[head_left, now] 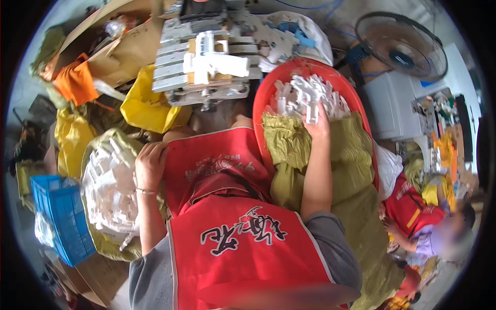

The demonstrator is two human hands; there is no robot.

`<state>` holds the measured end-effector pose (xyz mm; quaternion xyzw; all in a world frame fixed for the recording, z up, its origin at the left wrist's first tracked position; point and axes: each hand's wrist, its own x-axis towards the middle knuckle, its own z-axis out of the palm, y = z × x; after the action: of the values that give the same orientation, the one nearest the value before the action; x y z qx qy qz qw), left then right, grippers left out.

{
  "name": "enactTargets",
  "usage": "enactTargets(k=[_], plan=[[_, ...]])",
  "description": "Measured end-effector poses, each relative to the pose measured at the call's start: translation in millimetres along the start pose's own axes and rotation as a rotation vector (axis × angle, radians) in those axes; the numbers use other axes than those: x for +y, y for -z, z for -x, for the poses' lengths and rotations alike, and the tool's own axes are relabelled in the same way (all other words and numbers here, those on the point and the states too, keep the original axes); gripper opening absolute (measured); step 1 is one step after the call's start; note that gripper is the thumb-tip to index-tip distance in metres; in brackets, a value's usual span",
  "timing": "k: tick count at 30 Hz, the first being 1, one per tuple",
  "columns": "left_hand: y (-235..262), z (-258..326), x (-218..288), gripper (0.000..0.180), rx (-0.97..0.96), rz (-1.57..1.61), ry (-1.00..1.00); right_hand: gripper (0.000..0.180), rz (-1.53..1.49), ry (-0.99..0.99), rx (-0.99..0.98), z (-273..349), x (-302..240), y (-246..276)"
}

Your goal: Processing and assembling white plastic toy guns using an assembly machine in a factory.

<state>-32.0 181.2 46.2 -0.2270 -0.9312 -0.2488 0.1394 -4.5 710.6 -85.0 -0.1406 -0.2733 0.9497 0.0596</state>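
My right hand (pixel 317 125) is closed on a white plastic piece (pixel 312 111), a small, slim moulded part, above the near side of a red tub (pixel 262 98). Many similar white pieces (pixel 294 92) are heaped in the tub, with an olive woven sack (pixel 341 150) draped over its near part. On the left, my left hand (pixel 151 164) rests at the edge of my red apron (pixel 206 150) over my thigh, its fingers laid over the cloth and nothing visible in them. Beside it stands an open woven sack (pixel 92 238) full of white pieces (pixel 111 188).
Ahead is a slatted metal stand (pixel 170 62) bearing a white gun-shaped plastic assembly (pixel 219 64). A yellow bag (pixel 147 106), cardboard box (pixel 126 57) and blue crate (pixel 64 222) lie leftward. At right are a fan (pixel 400 46) and another person in red and purple (pixel 418 222).
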Motion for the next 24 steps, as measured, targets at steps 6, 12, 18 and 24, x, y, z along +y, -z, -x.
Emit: enactTargets(k=[6, 12, 18, 24], plan=[[14, -25, 4, 0.008, 0.040, 0.007, -0.068, 0.055, -0.012, 0.145, 0.065, 25, 1, -89], [32, -81, 22, 0.010, 0.189, 0.146, -0.150, 0.045, 0.438, 0.122, 0.013, 28, 5, -95], [23, -124, 31, 0.012, 0.268, 0.186, -0.275, 0.033, 0.338, 0.190, 0.000, 38, 11, -93], [10, -144, 30, 0.024, 0.165, 0.257, -0.227, 0.039, 0.514, 0.225, -0.112, 37, 16, -96]])
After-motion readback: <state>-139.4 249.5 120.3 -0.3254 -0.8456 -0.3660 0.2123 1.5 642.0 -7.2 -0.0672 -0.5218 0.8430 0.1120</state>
